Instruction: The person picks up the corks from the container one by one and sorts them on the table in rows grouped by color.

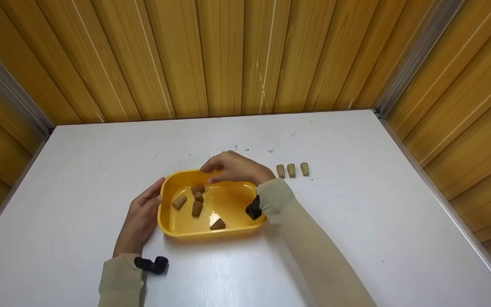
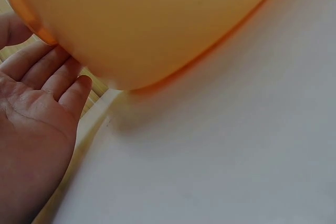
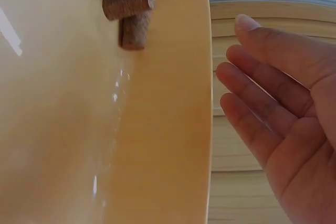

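Observation:
A yellow plastic tub [image 1: 232,200] is tilted above the white table, with several brown corks [image 1: 179,202] lying loose inside, mostly toward its left end. My left hand [image 1: 141,217] grips the tub's left end; in the left wrist view its fingers [image 2: 50,72] lie against the outer wall and the thumb is near the rim. At the far rim is my right hand [image 1: 239,167]. The right wrist view shows that hand's relaxed fingers [image 3: 262,98] just outside the rim, holding nothing. Corks [image 3: 128,3] lie against the tub wall there.
Three corks [image 1: 291,170] stand in a row on the table, right of the tub. Small dark crumbs [image 1: 246,149] are scattered behind it. Wood-patterned panels [image 1: 224,59] wall in the white table [image 1: 356,238] at the back and sides.

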`<action>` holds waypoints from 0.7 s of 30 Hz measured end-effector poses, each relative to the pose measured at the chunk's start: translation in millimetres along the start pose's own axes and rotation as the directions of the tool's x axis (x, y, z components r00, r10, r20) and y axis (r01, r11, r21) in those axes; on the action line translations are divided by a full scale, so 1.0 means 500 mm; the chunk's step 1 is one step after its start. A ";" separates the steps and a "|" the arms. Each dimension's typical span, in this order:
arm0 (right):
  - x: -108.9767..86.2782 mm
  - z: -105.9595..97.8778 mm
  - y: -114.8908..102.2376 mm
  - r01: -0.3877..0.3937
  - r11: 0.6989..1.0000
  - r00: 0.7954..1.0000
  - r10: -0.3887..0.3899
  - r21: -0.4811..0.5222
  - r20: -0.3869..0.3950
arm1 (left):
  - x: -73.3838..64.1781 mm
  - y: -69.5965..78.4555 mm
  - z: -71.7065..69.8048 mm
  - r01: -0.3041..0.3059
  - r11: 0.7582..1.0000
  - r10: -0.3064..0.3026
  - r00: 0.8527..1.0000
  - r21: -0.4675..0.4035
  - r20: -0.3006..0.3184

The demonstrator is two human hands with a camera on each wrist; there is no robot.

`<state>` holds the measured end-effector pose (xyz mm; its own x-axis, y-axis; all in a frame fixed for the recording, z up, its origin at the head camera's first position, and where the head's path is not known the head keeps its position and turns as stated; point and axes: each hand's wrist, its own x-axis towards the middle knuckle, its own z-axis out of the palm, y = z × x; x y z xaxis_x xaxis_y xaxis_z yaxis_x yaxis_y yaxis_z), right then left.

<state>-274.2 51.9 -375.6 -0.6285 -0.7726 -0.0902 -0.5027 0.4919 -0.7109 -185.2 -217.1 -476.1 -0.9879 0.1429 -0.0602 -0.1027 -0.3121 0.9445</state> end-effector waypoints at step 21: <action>0.094 0.079 -0.027 -0.047 0.997 0.989 0.055 -0.055 0.137 | -0.002 -0.002 -0.002 -0.017 1.000 0.017 1.000 0.024 0.019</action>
<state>-273.6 -6.6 -397.8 -0.5677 -0.7923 -0.2235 -0.5042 0.5493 -0.6664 -184.5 -217.8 -477.2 -0.9871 0.1555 -0.0380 -0.0826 -0.2916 0.9530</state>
